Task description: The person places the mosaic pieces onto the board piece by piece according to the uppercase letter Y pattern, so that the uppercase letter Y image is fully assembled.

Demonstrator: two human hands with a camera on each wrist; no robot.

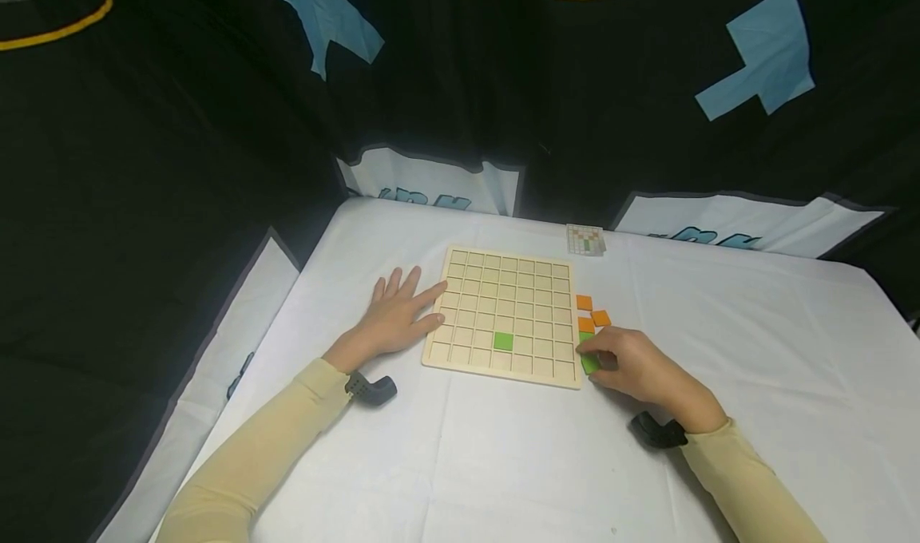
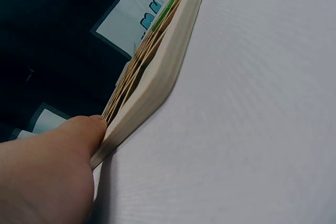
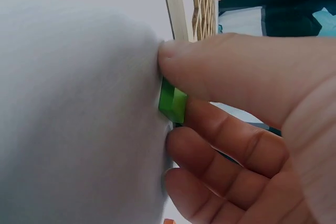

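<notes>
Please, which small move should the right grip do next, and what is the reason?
Probably the right grip should gently lift the green tile and bring it over the board. It is curled around this tile beside the board, which carries only one green piece, and the left grip touches the opposite edge, perhaps steadying it.

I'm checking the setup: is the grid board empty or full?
Neither: the grid board holds one green tile; its other visible cells are bare.
</notes>
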